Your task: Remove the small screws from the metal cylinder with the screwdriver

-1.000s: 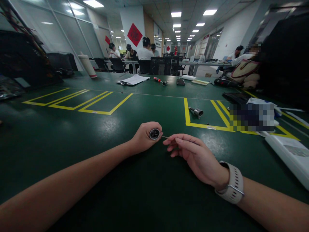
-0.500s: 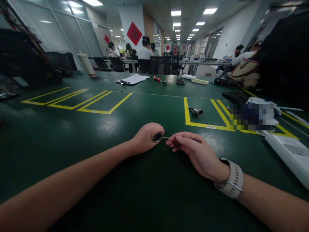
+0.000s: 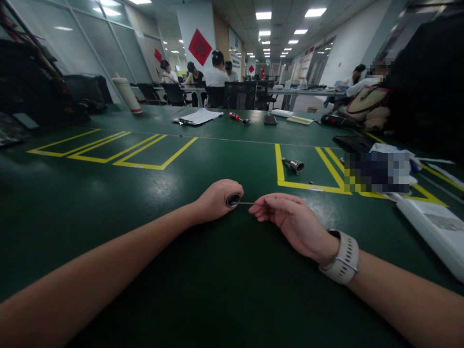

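Above green tabletop (image 3: 203, 290), left hand (image 3: 218, 199) clasps a metal cup (image 3: 232, 198) and right hand (image 3: 290, 220) (pointing left) pinches a rod (image 3: 244, 203).

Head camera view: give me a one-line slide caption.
Left-hand grip around a round-mouthed metal part, right-hand grip on a thin rod at its opening, over a green tabletop.

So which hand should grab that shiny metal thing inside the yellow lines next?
Probably the right hand: it's nearer the shiny metal thing, though it holds a thin rod. The left hand grips another metal part.
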### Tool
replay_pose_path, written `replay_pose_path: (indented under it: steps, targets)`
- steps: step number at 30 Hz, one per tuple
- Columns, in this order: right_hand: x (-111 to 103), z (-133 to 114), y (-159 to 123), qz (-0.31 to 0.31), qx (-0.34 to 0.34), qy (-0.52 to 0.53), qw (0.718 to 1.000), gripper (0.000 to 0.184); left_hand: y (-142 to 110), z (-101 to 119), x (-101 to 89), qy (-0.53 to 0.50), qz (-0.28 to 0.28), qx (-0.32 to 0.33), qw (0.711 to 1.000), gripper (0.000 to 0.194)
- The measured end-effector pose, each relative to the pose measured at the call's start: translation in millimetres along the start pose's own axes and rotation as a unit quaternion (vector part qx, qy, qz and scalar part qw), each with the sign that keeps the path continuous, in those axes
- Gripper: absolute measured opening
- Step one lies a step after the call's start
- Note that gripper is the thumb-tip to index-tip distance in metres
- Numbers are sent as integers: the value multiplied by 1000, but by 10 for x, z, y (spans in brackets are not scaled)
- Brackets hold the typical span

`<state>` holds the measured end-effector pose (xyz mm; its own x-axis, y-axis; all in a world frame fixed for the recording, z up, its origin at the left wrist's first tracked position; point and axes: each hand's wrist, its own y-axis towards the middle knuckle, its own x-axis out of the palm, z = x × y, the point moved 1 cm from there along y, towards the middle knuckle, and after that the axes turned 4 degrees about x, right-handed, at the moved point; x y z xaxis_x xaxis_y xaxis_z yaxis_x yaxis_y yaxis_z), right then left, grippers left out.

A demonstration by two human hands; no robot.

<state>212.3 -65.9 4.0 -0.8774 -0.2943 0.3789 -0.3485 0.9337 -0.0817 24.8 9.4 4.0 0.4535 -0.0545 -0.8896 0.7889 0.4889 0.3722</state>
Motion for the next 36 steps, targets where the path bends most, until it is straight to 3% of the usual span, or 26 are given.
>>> replay_pose_path:
  steps: [8, 22, 29, 36]
  targets:
    - [26, -4, -15, 35, -28, 4, 999, 18, -10, 14, -3, 9, 0, -9, 1000, 8]
    - [42, 34, -62, 65, -60, -144, 986, 17, -32, 0, 7, 6, 13, -21, 1000, 5]
    - [34, 9, -99, 48, -121, -173, 976, 19, -28, 0, 9, 18, 25, -26, 999, 7]
    - [175, -50, -105, -6, -88, -333, 939, 19, -35, -13, 24, 49, 65, -26, 996, 10]
